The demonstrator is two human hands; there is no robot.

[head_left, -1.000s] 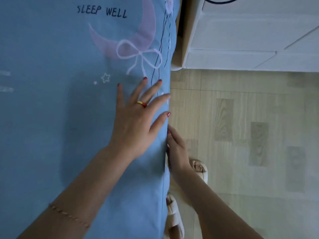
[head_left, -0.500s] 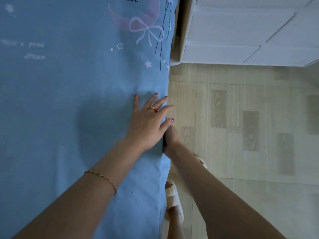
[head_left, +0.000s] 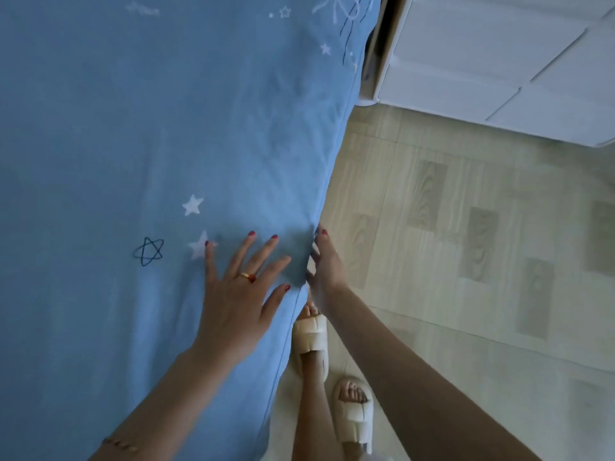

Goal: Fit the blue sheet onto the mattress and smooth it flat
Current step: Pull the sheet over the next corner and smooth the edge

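The blue sheet, printed with white and dark stars, covers the mattress across the left of the view and drops over its right edge. My left hand lies flat on top of the sheet near that edge, fingers spread, a gold ring on one finger. My right hand is pressed against the side of the mattress at the edge, fingers pointing up along the sheet's hanging part; whether it pinches fabric is hidden. Faint creases run through the sheet above my hands.
A white drawer cabinet stands at the upper right, close to the bed's far corner. Pale wood-pattern floor fills the right side. My feet in cream slippers stand right against the bed's side.
Both hands have slid back along the bed's edge toward me, away from the moon and bow print. The view has tilted down, and the slippers now show.
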